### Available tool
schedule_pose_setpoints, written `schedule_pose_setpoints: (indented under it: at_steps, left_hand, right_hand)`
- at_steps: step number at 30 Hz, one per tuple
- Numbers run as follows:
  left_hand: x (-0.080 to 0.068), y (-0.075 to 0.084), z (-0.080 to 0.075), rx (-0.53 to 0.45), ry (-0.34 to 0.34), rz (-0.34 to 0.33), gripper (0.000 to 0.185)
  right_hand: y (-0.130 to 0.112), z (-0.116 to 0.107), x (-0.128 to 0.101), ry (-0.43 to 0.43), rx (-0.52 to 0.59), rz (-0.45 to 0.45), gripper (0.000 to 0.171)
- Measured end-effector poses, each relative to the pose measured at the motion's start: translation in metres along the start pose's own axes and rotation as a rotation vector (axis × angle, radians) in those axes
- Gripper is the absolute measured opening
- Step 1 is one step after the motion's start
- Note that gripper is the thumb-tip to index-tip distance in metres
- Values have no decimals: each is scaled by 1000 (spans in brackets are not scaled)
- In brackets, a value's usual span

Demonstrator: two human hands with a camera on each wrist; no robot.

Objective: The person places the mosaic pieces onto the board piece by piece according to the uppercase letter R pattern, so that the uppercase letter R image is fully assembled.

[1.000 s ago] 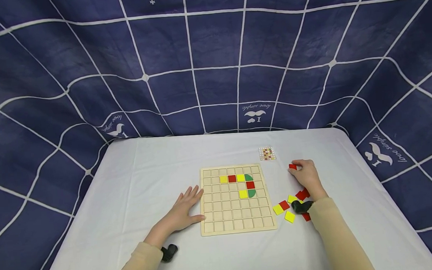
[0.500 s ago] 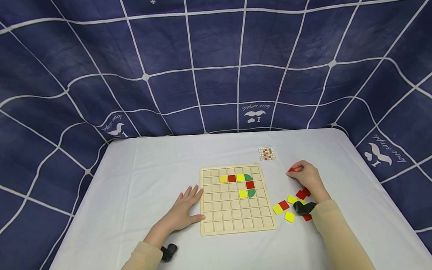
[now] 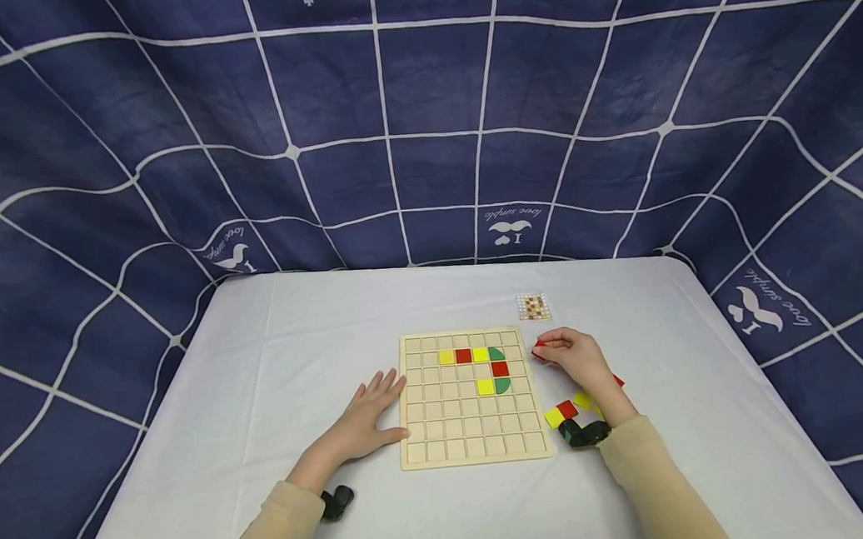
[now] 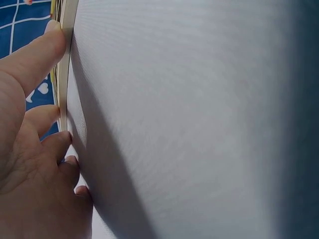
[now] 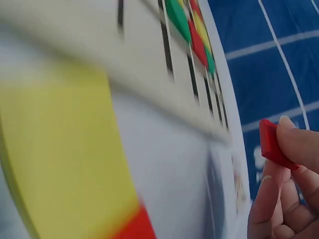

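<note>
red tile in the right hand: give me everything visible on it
The red tile is a small, flat square piece, plain glossy red, looking like painted wood or plastic, with a visible edge thickness in the right wrist view. The right hand pinches it between thumb and fingertips, lifted off the white table and tilted. It hangs just off the right edge of the wooden grid board, level with its upper rows, touching neither. Only the fingers touch it.

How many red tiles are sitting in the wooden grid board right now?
2. One red tile lies in the board's second row, between two yellow tiles; the other red tile sits one row down, between the two green pieces. None looks hidden.
</note>
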State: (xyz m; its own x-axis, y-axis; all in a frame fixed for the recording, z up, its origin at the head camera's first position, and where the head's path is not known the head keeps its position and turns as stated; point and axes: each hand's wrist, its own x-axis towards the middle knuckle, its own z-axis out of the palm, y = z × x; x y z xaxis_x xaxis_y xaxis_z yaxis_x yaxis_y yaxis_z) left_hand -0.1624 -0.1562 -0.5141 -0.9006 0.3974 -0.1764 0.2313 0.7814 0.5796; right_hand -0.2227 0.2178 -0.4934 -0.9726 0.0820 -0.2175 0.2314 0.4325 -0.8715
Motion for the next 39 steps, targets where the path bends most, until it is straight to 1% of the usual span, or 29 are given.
schedule_pose_setpoints:
  at_steps: [4,9,12,16,20,25,33,39]
  left_hand:
    - [0,1,0,7,-6,-6,88]
    - [0,2,0,3,-7,-7,88]
    - [1,1,0,3,-12,-13,88]
    - [1,0,1,-1,-9,-10,87]
    - [1,0,0,1,-6,-9,88]
    - [1,0,0,1,-14,-10,88]
    - [0,1,-1,-6,-22,-6,88]
    - [0,0,-1,-4,-20,-5,88]
  right_hand:
    - [-9,22,-7,-82,37,0,30]
    - [-19,48,-16,-168,13,-42,24]
    - [-22,61,-21,-192,-39,-98,20]
    - [-23,73,-24,-182,-116,-181,15]
    - [-29,80,-26,-187,-142,-223,12]
    - [-33,87,-29,-189,-193,-242,10]
    - [-35,91,-32,-200,-274,-313,5]
    - [-35,95,-33,-199,-288,-319,5]
